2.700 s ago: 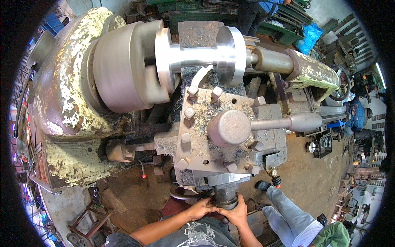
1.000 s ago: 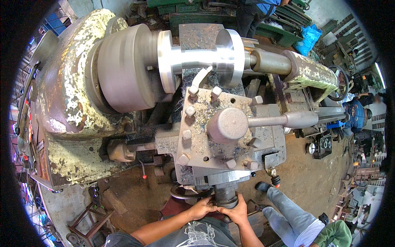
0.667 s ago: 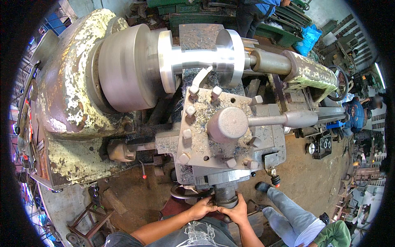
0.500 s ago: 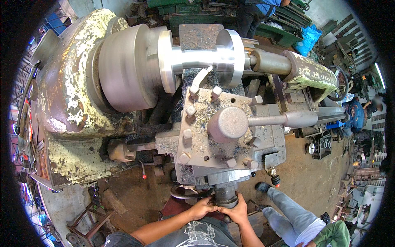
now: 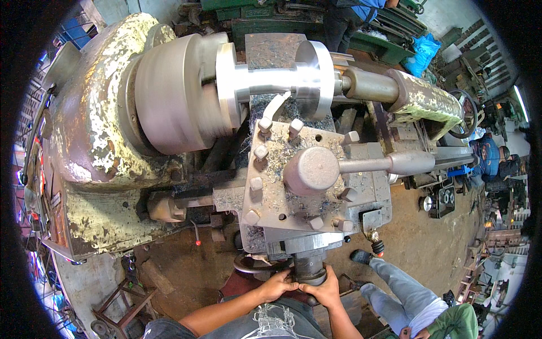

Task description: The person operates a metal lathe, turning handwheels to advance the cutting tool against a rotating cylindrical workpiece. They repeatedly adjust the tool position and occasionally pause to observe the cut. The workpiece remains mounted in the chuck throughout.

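My left hand [image 5: 278, 286] and my right hand [image 5: 323, 290] are closed around the cross-slide handwheel [image 5: 309, 277] at the front of a lathe, thumbs nearly meeting on its near side. Beyond it sits a square tool post [image 5: 312, 172] littered with metal chips, topped by a clamp handle [image 5: 361, 164]. From its far left corner a cutting tool [image 5: 276, 106] reaches to the shaft of a shiny spool-shaped metal workpiece [image 5: 271, 80]. A motion-blurred chuck [image 5: 175, 93] holds the workpiece on the left, and the tailstock [image 5: 426, 101] supports it on the right.
A larger handwheel [image 5: 248, 264] stands just left of my hands. On my right is a person in grey trousers [image 5: 389, 294]; another person [image 5: 344, 22] stands behind the lathe. A wooden stool frame [image 5: 121, 308] is at lower left, a black tray [image 5: 442, 202] on the floor at right.
The chuck's blurred jaws show at a different turn. The person on my right has shifted an arm, bringing a hand into view. My hands stay on the handwheel, with hardly any visible movement.
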Motion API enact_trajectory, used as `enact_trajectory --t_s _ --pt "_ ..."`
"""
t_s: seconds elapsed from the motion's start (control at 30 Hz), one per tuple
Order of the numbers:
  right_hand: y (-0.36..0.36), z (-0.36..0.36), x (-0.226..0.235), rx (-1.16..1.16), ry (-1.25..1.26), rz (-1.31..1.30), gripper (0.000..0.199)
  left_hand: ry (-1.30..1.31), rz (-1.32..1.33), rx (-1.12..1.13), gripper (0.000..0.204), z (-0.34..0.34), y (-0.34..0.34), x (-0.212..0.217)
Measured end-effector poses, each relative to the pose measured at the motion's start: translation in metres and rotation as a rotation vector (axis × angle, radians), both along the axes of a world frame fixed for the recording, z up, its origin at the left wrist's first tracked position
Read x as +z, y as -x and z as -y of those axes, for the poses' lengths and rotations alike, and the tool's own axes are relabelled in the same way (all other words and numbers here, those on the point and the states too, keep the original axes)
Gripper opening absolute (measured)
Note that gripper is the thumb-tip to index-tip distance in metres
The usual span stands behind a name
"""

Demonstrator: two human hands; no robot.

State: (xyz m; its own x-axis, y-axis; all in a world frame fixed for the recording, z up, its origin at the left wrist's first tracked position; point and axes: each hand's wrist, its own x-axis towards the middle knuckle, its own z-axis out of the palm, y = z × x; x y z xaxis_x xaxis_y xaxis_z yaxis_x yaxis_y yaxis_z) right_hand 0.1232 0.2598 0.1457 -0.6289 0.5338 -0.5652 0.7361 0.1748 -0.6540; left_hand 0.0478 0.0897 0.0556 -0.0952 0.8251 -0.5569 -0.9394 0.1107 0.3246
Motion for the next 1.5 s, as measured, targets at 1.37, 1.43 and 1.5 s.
enact_trajectory --t_s 1.37,1.43,1.5 --pt "-0.051 -0.151 -0.302 -0.702 -0.313 -0.019 0.031 0.561 -1.541 -0.587 0.054 0.131 0.088 0.001" --pt "-0.051 -0.150 -0.297 -0.724 -0.305 0.041 0.032 0.542 -1.491 -0.611 0.051 0.134 0.083 -0.014" --pt "-0.049 -0.153 -0.293 -0.768 -0.244 0.127 0.036 0.553 -1.496 -0.569 0.049 0.134 0.080 -0.027"
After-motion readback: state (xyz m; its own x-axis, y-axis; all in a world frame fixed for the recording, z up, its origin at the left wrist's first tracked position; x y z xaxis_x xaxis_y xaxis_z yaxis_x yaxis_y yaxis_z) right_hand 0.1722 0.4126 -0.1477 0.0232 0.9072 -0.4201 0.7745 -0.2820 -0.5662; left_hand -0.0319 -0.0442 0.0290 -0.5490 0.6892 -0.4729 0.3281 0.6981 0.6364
